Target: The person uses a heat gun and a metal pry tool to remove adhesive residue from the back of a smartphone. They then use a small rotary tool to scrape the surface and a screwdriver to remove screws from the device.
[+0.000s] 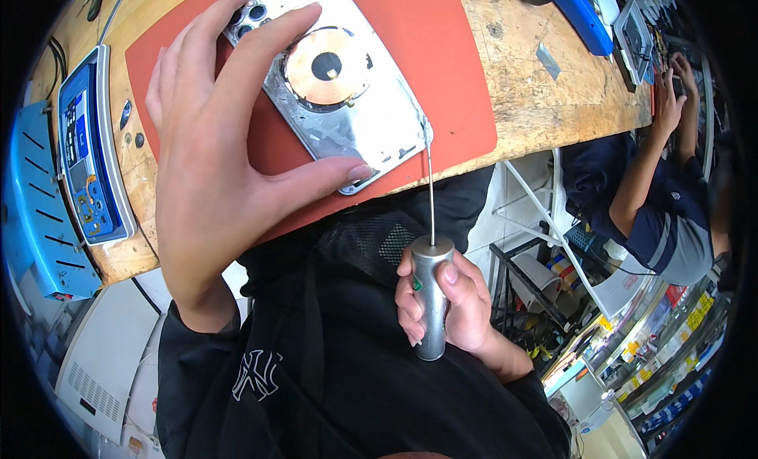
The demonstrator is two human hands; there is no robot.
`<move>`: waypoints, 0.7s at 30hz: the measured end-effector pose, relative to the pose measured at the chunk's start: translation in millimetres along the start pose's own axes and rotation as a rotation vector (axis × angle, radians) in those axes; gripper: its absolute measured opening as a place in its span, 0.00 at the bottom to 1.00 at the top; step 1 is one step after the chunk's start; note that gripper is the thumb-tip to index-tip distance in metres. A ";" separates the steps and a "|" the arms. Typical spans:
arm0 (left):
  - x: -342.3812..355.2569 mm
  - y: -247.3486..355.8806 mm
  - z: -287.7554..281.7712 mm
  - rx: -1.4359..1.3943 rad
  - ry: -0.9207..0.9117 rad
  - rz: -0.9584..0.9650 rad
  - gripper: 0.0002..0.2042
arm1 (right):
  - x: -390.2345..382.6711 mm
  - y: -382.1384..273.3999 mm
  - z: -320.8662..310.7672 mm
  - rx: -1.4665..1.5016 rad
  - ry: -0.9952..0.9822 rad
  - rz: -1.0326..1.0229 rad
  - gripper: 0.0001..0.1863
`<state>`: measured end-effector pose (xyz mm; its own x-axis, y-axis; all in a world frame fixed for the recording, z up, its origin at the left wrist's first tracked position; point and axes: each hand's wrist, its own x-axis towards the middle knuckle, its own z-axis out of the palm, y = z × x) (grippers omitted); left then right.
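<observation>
A silver phone (379,116) with its back cover off lies slantwise on a red mat (458,72). Its round copper charging coil is bare, and camera lenses sit at its upper left. My left hand (217,135) spans the phone, thumb on the lower edge and fingers by the cameras, holding it against the mat. In my closed right hand (470,305) is a thin-shafted hand tool with a thick metal handle (431,317). Its narrow shaft points away from me, and the tip meets the phone's right lower corner. The tip's exact shape is too small to tell.
The mat lies on a worn wooden bench (545,104). Left of it are a blue-and-white device (95,143) and a light-blue slotted box (47,206). A blue tool (580,17) lies at far right. Another person (655,198) works at the right.
</observation>
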<state>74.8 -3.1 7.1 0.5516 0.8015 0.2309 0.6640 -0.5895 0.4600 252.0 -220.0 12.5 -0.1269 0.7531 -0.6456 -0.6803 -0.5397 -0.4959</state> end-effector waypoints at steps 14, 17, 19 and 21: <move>-10.5 -24.2 -8.7 -0.141 0.016 0.128 0.53 | 4.9 -18.4 -6.5 -0.331 -0.079 -0.010 0.18; -20.4 -24.5 -8.1 -0.122 0.024 0.206 0.53 | 14.1 -37.5 -6.6 -0.621 -0.109 0.053 0.15; -25.0 -24.8 -4.6 -0.128 0.046 0.205 0.53 | 20.5 -50.9 -4.8 -0.776 -0.089 0.073 0.13; -26.4 -26.4 -1.0 -0.119 0.069 0.197 0.53 | 26.1 -64.0 -2.5 -0.858 -0.087 0.126 0.12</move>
<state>42.2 -8.6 -10.3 0.6262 0.6797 0.3819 0.4810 -0.7223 0.4969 294.0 -166.7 25.9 -0.2436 0.6757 -0.6957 0.1166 -0.6917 -0.7127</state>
